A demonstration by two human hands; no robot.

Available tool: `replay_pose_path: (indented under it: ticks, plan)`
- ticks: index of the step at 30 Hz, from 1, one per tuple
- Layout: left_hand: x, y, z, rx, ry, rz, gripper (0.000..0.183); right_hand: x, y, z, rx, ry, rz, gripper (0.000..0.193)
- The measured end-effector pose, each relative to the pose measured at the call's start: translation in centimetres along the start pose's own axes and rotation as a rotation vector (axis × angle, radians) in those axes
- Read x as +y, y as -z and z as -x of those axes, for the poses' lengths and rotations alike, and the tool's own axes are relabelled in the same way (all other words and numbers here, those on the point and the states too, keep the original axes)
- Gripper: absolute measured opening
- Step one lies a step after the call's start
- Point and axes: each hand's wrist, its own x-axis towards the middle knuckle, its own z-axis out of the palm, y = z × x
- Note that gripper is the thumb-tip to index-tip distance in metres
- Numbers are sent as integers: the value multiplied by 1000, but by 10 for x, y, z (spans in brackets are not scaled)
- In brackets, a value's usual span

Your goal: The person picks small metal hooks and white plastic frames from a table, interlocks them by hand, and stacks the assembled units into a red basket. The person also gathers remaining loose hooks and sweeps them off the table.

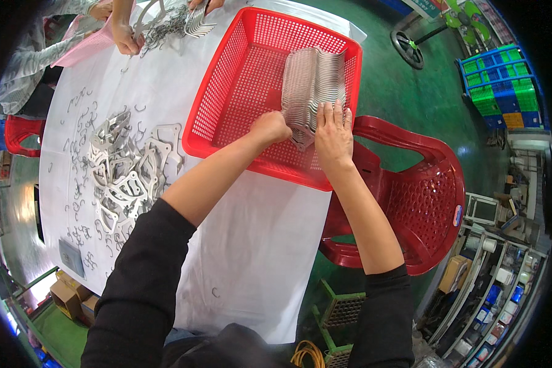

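A long row of thin silver metal plates (316, 76), stood on edge and packed together, lies along the right side of a red perforated plastic basket (193, 122). My right hand (333, 138) rests on the near right end of the row, fingers stretched out and nearly together. My left hand (271, 127) is closed at the row's near left end, inside the basket; whatever its fingers hold is hidden. To the left of the basket, a loose heap of shaped metal plates (129, 184) with cut-outs lies on the white-covered table (245, 245).
Small dark curved clips (80, 208) are scattered over the left of the table. At the far left, a co-worker's hand (126, 40) is by a pile of metal pieces (165, 29) and a pink basket (86, 40). A red plastic chair (420, 202) stands close by the table's right.
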Motion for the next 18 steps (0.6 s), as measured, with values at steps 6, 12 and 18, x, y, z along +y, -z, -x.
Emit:
replay_pose_path:
  ticks: [6, 12, 18]
  plan:
    - [31, -18, 9, -138, 563, 1808, 32, -2, -3, 0, 30, -17, 5, 73]
    - [45, -55, -25, 101, 423, 2251, 34, 1, -5, -2, 59, 71, -68, 73]
    - [30, -62, -43, -12, 369, 2366, 29, 4, -8, -10, 178, 137, -248, 67]
